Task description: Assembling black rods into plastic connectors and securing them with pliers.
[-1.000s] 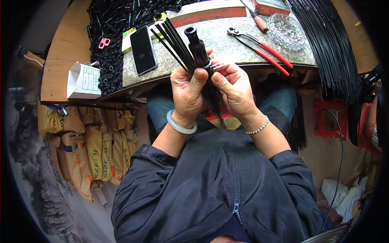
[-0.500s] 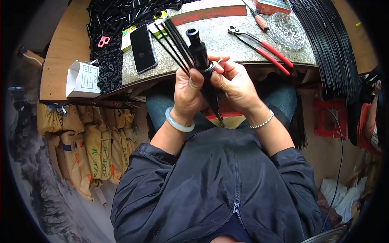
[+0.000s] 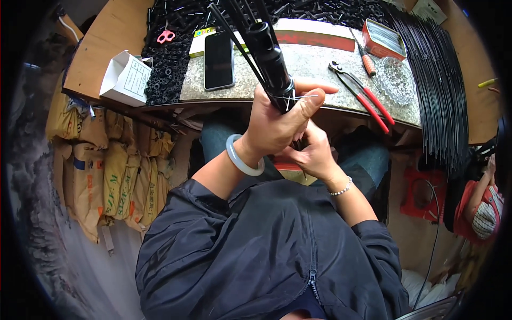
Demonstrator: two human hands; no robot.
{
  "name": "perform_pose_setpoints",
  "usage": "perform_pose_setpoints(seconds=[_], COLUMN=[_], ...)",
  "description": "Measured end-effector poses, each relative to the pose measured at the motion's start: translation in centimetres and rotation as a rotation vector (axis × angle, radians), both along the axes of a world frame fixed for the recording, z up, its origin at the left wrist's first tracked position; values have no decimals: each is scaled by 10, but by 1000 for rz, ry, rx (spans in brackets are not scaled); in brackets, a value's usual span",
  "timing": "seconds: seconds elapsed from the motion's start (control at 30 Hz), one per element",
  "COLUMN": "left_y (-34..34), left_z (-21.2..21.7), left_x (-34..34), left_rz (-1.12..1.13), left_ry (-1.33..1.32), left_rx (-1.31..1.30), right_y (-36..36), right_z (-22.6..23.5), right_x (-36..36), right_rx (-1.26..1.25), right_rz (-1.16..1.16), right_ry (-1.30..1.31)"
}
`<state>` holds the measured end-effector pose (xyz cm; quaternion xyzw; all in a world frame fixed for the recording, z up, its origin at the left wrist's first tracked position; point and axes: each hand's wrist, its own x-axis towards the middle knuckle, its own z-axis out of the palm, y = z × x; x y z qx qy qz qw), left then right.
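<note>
What looks like a black umbrella frame [image 3: 271, 66], a tube with thin rods along it, stands tilted in front of me over the table's near edge. My left hand [image 3: 280, 120] is wrapped around its middle, thumb stretched across the front. Thin silvery wire ends [image 3: 300, 97] stick out by that thumb, at the collar of the tube. Lower down, my right hand [image 3: 316, 154] is closed around the frame's dark lower part, just under the left hand. Its fingertips are partly hidden.
On the table lie a phone [image 3: 219, 61], red-handled pliers [image 3: 365, 96], a screwdriver [image 3: 367, 61], a glass dish [image 3: 396, 80] and a red box [image 3: 384, 40]. Black rods [image 3: 440, 90] are heaped at right, small black parts [image 3: 170, 69] at left beside a white carton [image 3: 127, 79] and pink scissors [image 3: 166, 36].
My right hand has moved from the collar down to the frame's lower part. The left hand has turned and its thumb now crosses the wire ends. The view has shifted.
</note>
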<state>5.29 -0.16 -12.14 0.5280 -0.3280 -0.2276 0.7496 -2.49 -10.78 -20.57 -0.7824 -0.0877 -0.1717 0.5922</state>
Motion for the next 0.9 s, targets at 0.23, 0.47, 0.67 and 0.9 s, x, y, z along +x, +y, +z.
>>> perform_pose_setpoints(seconds=[0.23, 0.47, 0.67, 0.9], left_y=[-9, -17, -19, -15], left_z=[-6, -16, -7, -8], left_x=[-16, -21, -20, -20], left_rz=[345, 278, 516, 440], left_ry=[-229, -98, -173, 13], left_rx=[51, -301, -35, -45], right_y=[-10, -2, -2, -9], right_z=[88, 100, 86, 90], right_x=[-5, -11, -9, -2], right_rx=[-309, -480, -400, -392], right_rz=[-378, -478, -470, -511], right_ry=[-512, -449, -425, -545])
